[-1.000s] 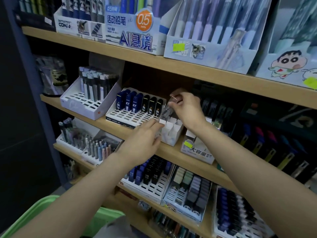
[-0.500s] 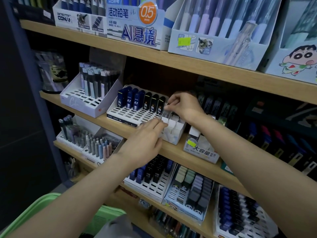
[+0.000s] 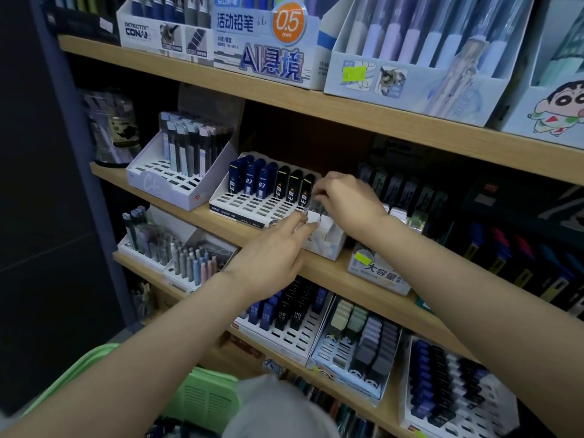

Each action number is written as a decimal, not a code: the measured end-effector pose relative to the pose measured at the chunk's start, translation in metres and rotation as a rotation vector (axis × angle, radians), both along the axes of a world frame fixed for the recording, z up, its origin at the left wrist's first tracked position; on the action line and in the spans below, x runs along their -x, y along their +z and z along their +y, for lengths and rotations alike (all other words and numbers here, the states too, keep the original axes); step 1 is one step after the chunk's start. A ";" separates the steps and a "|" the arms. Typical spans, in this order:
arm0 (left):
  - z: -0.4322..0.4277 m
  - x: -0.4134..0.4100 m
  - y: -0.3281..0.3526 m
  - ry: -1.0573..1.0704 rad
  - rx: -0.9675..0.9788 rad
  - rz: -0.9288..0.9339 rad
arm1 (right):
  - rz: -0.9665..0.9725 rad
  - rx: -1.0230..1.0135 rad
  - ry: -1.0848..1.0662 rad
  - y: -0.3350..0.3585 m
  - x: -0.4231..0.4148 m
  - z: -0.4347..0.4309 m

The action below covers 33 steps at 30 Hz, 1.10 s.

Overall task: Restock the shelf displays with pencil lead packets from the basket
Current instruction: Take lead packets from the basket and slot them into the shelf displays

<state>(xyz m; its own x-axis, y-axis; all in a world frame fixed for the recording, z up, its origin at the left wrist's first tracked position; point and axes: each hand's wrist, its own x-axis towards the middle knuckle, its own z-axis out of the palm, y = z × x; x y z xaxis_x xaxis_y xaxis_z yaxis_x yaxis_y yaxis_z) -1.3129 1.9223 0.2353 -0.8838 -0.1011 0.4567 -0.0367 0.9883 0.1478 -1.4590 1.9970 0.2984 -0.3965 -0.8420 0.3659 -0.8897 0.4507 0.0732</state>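
A small white divided display box [image 3: 330, 245] stands on the middle shelf beside a white slotted tray [image 3: 252, 205] of blue and black lead packets. My right hand [image 3: 346, 197] pinches a clear lead packet [image 3: 316, 206] and holds it upright at the box's back slots. With fingers stretched out, my left hand [image 3: 275, 257] touches the box's front left corner. The green basket [image 3: 202, 396] sits low in front of me, its contents hidden.
The wooden shelf [image 3: 354, 273] carries more lead trays left and right. Pencil display cartons [image 3: 262, 42] fill the shelf above. Lower shelves hold further packet trays [image 3: 284, 327]. A dark panel bounds the left side.
My right hand has come down from above the box with the clear packet to the box's slots. My left hand has stayed at the box's front corner.
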 end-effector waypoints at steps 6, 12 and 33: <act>-0.020 -0.038 -0.017 0.069 0.221 0.058 | 0.327 0.103 0.082 -0.014 -0.023 0.005; -0.040 -0.133 -0.084 0.216 0.144 -0.035 | 0.249 0.178 0.300 -0.072 -0.091 -0.008; -0.134 -0.245 -0.388 0.557 -0.850 -0.918 | -0.986 -0.952 0.204 -0.479 -0.195 -0.080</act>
